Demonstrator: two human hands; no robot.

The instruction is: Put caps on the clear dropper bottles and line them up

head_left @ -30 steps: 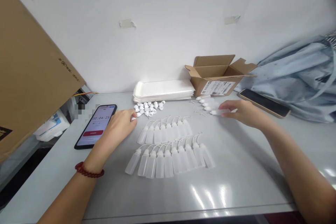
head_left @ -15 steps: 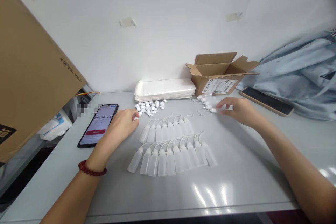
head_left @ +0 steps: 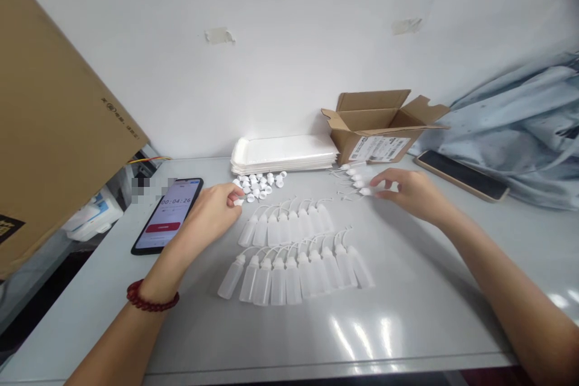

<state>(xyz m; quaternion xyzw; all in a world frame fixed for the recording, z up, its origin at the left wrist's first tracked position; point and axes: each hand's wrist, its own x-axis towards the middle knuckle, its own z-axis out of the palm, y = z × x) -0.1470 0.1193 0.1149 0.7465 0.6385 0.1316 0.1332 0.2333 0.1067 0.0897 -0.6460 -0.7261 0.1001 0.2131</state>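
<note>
My left hand is closed in a pinch on a small white cap, beside a loose pile of white caps. Across the table, the fingers of my right hand are closed around the body of a small dropper bottle, its white neck and thin tip pointing left. That bottle is the nearest of several lying by the cardboard box. Between my hands, translucent bottles with attached thin tubes lie in two rows, a back row and a front row.
A stack of white padded envelopes lies against the wall beside an open cardboard box. A phone showing a timer lies under my left forearm. Another phone and bluish cloth are at right. A large carton leans at left.
My left hand has shifted slightly with the cap between its fingers. My right hand has moved a little left along the bottle. The rows of bottles stay put.
</note>
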